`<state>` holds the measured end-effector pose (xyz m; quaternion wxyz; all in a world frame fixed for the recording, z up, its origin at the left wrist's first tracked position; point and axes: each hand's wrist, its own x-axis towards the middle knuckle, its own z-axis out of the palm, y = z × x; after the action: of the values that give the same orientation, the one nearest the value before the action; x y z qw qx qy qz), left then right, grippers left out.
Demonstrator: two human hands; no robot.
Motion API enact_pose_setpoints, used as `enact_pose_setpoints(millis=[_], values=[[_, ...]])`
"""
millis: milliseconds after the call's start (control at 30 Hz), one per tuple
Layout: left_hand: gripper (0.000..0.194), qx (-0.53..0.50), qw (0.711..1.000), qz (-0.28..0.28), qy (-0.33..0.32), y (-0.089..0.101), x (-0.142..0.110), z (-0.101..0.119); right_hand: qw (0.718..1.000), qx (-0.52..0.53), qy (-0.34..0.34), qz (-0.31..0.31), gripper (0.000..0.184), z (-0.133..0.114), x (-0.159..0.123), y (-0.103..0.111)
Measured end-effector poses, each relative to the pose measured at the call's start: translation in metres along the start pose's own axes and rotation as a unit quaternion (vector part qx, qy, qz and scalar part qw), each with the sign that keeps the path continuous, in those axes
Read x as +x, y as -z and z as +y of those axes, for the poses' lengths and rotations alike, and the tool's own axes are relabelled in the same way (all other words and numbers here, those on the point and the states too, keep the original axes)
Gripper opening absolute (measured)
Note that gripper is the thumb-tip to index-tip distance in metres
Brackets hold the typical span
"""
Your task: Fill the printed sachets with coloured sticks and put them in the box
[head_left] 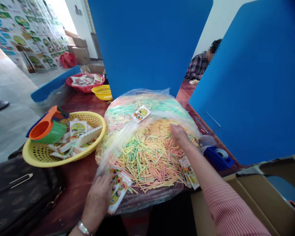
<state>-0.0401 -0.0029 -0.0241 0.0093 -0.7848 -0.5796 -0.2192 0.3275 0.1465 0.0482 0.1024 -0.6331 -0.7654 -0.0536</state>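
Pastel sticks [147, 157], thin and straight, lie in a loose heap inside an open clear plastic bag [118, 139] in the middle of the worktop [76, 177]. The bag's mouth is folded back towards the far side, which seems to keep the near part of the heap uncovered and easy to reach.

The right hand [179, 135] reaches in from above, its fingertips down among the sticks; whether they pinch any is hidden. The left hand [99, 196] is well apart from it, curled at the edge of printed packets [120, 190] by the bag's near left corner, perhaps to steady them; its grip cannot be made out. More packets [190, 173] lie beneath the right forearm, and a single one [141, 113] rests on the plastic.

To the left, a yellow basket [36, 159] contains packets and measuring scoops [43, 129], probably kept within arm's reach. A blue tape dispenser [217, 157] stands to the right.
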Motion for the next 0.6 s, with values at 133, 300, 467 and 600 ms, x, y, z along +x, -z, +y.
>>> enact_pose_setpoints(millis=[133,300,467,600], values=[[0.019,0.013,0.999,0.015,-0.050,0.002,-0.001,0.001,0.999,-0.003,0.012,-0.046,0.032,0.011,0.027,-0.006],[0.017,-0.001,0.998,0.040,-0.048,0.001,0.003,0.005,0.997,-0.013,0.022,-0.075,0.029,0.021,0.038,-0.008],[0.015,-0.011,0.998,0.027,-0.048,0.003,0.005,0.007,0.995,-0.006,0.037,-0.088,0.026,0.022,0.047,-0.016],[0.018,-0.011,0.995,0.023,-0.095,0.007,0.003,0.004,0.996,0.013,0.030,-0.078,0.023,0.026,0.048,-0.023]])
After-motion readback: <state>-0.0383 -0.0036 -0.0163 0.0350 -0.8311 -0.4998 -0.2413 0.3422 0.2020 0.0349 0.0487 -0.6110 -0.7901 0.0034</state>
